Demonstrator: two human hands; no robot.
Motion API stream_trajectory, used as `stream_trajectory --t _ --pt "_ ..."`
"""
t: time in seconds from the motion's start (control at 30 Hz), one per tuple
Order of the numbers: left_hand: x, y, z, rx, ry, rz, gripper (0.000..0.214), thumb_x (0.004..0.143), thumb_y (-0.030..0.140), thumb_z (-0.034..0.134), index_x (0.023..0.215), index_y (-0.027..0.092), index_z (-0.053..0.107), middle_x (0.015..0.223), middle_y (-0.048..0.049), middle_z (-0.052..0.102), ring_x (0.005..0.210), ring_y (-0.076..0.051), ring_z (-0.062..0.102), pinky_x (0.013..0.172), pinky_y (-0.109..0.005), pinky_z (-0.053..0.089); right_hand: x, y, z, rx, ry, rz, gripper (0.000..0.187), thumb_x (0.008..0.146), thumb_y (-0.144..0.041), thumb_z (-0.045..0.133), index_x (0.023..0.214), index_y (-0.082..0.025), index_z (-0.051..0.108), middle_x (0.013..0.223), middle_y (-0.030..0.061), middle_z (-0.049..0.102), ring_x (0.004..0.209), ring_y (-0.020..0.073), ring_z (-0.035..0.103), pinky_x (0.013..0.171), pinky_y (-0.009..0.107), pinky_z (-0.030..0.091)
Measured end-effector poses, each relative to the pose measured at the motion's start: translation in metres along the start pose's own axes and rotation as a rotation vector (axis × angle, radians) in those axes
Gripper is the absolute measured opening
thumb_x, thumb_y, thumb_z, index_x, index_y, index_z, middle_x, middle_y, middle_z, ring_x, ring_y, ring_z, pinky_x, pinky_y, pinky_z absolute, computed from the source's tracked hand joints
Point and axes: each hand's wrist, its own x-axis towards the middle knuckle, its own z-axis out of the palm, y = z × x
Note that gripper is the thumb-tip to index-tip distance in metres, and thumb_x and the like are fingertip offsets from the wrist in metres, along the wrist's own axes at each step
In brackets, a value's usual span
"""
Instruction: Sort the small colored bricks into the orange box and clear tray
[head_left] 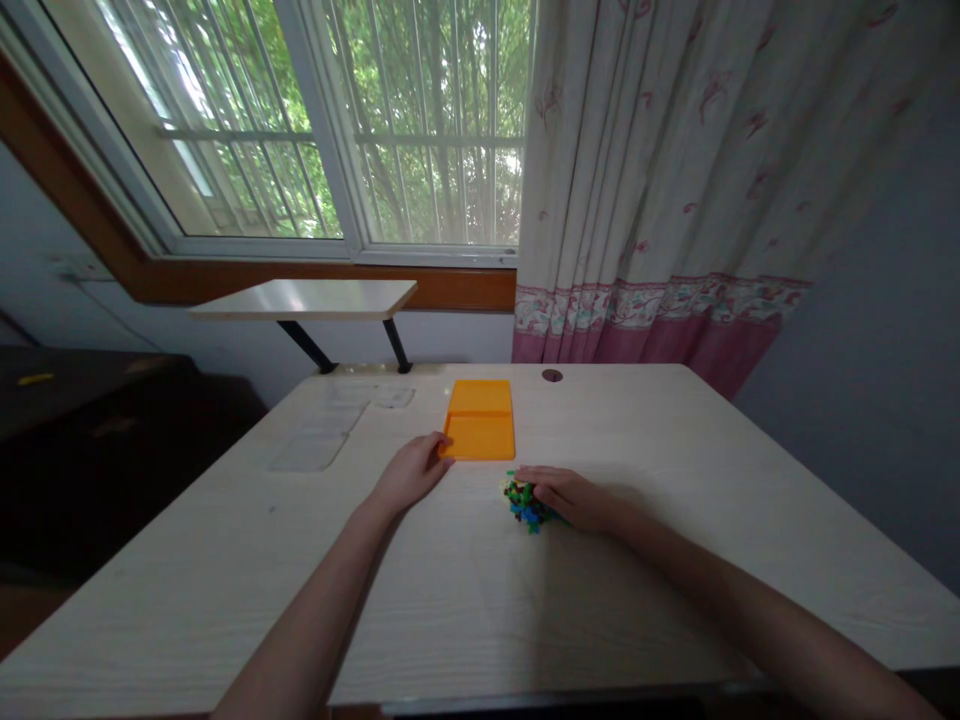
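Note:
An orange plastic case [480, 438] lies unfolded flat on the table, a raised seam crossing its middle. My left hand [414, 474] grips its near left corner, with fingers and thumb closed at the edge. Closer to me sits a small heap of tiny plastic pieces [529, 506] in green, blue, dark red and pale yellow; their exact kind is too small to make out. Over the right side of this heap rests my right hand [574, 496], fingers stretched out and touching the pieces. Part of the heap is hidden beneath that hand.
Clear flat plastic sheets or lids [319, 437] lie on the left of the pale wooden table [675, 440]. Behind them a raised shelf [315, 298] stands on black legs. A round cable hole [552, 376] is near the back edge, by the curtain [645, 200].

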Motion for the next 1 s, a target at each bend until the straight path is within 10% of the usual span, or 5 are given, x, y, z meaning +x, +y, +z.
stream_trajectory --t 0.73,1.0 --pt "-0.006 -0.010 -0.019 0.102 0.019 0.054 0.038 0.075 0.034 0.051 0.110 0.018 0.048 0.104 -0.0095 0.058 0.097 -0.023 0.052 0.085 -0.034 0.040 0.000 0.003 -0.002 0.129 0.034 0.014 0.045 0.091 -0.042 0.030 0.131 -0.022 0.039 0.134 0.0075 0.040 0.126 0.0204 0.030 0.106 0.043 0.021" --pt "-0.030 -0.052 -0.074 0.451 0.381 -0.609 0.050 0.074 0.053 0.046 0.104 0.013 0.052 0.111 -0.0192 0.048 0.104 -0.037 0.044 0.082 -0.049 0.037 -0.007 0.014 -0.004 0.179 0.230 0.086 0.045 0.091 -0.046 0.025 0.117 -0.021 0.053 0.122 0.0085 0.052 0.119 0.0203 0.040 0.103 0.042 0.026"
